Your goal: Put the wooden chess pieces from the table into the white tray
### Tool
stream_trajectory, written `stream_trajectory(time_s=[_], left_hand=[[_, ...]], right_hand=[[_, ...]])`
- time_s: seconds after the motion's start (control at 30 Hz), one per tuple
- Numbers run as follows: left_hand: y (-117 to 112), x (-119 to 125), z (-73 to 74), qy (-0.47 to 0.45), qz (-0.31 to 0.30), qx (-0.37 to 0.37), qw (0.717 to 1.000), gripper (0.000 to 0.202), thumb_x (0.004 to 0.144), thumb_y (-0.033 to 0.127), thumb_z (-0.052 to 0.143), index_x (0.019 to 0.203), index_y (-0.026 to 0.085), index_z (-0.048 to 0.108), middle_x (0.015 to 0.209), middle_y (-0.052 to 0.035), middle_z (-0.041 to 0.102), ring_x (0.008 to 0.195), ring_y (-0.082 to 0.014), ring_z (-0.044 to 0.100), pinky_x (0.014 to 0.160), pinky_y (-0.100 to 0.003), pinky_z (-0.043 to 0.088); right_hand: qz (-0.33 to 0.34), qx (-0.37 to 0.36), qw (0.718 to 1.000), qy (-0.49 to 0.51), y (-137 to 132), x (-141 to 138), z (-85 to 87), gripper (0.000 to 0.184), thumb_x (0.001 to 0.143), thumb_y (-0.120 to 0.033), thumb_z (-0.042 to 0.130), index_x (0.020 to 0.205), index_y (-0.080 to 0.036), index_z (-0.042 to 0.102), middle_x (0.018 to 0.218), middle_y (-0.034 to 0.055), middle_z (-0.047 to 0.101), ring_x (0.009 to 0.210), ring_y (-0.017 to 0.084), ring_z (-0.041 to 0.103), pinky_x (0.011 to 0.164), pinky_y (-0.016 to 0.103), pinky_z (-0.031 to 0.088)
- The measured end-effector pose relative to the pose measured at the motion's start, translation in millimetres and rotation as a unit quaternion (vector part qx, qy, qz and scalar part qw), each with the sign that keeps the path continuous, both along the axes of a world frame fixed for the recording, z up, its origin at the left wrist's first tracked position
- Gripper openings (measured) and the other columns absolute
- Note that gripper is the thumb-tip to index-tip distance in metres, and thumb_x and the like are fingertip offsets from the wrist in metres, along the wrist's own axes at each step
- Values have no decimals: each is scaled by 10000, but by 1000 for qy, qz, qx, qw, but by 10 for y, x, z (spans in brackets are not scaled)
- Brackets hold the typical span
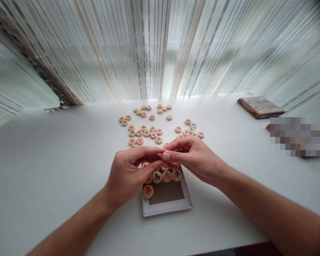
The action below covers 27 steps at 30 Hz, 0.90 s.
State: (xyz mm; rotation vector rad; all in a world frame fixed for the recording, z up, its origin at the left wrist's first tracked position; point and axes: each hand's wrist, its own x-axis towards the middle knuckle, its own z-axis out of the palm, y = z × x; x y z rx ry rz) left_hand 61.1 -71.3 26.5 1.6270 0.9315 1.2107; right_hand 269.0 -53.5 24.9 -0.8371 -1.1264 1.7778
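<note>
A small, pale, round wooden disc [162, 155] was at the fingertips, above the far part of the tray; only a sliver seemed to show, so its face could not be read. The right hand [196, 153] looked pinched on it, thumb to forefinger. The left hand [130, 169] brought its forefinger to the same spot, but whether it gripped the disc could not be told. Such a disc would likely be light, hard and sturdy, a little slippery on its flat faces, and best taken by the rim.

Below, a white, shallow, open tray [168, 209] with a grey-brown floor held more discs: a red-marked wooden disc [148, 191] alone by its left edge, four in the row beyond, others partly hidden. Loose wooden discs [159, 140] lay between the tray and the far edge of the white table [69, 167]. A flat, brown-sided box [260, 107] lay near the table's far right corner.
</note>
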Motion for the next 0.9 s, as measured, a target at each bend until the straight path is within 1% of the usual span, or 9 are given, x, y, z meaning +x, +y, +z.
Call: stream_trajectory(time_s=[0.1,0.17,0.27,0.37,0.47,0.53,0.67,0.8,0.9], left_hand=[[-5,2,-6,18,12,3,1000,194,855,242,928,1043,226,886,988,-62,887,851,-234,864,835,-320,746],[-7,6,0,16,28,-1,999,228,829,272,953,1043,228,886,990,-62,887,844,-234,861,816,-317,748],[-11,17,24,0,40,-10,999,258,790,280,984,1026,234,892,953,-48,887,816,-227,862,771,-294,749],[-10,24,52,-29,38,-23,999,239,797,225,971,1025,253,901,883,-24,883,787,-218,866,733,-266,747],[-3,20,66,-41,38,-32,998,252,807,152,940,1030,265,906,848,-14,880,756,-213,866,702,-254,746],[1,15,66,-35,43,-33,998,264,806,128,930,1034,260,907,863,-20,884,753,-219,867,691,-260,749],[-6,13,49,-13,47,-14,999,285,820,109,912,1059,265,907,919,-26,891,772,-222,871,711,-260,751],[-18,20,38,8,34,17,999,303,841,100,893,1084,280,905,952,-17,893,791,-209,873,747,-238,743],[-19,22,40,22,23,37,999,278,859,95,875,1089,248,903,984,-31,893,846,-215,877,783,-234,738]], right_hand=[[4,6,1000,2,1,-6,11,254,711,-358,1042,834,-194,892,697,31,782,616,115,654,588,230,521],[15,13,1000,2,7,-3,30,252,771,-414,1004,833,-195,896,702,36,782,620,118,661,605,238,538],[23,23,999,-4,16,9,55,271,805,-456,975,876,-203,911,720,44,792,625,125,674,612,247,552],[32,40,999,0,21,25,63,279,823,-435,967,989,-217,919,723,39,793,636,119,666,619,238,547],[46,58,997,-1,20,43,61,321,833,-358,967,1123,-236,900,789,36,807,685,118,662,665,239,556],[46,62,997,-10,16,50,58,360,814,-320,979,1154,-239,892,847,46,821,732,136,678,692,255,569],[19,45,999,-22,-2,41,44,396,721,-283,1030,1094,-235,906,881,59,835,759,163,713,682,272,588],[-19,10,999,-45,-25,19,23,409,588,-259,1087,947,-196,900,758,36,791,675,145,690,590,229,551],[-33,-1,998,-49,-33,11,11,389,542,-244,1101,845,-176,866,688,8,746,634,120,664,551,192,507]])
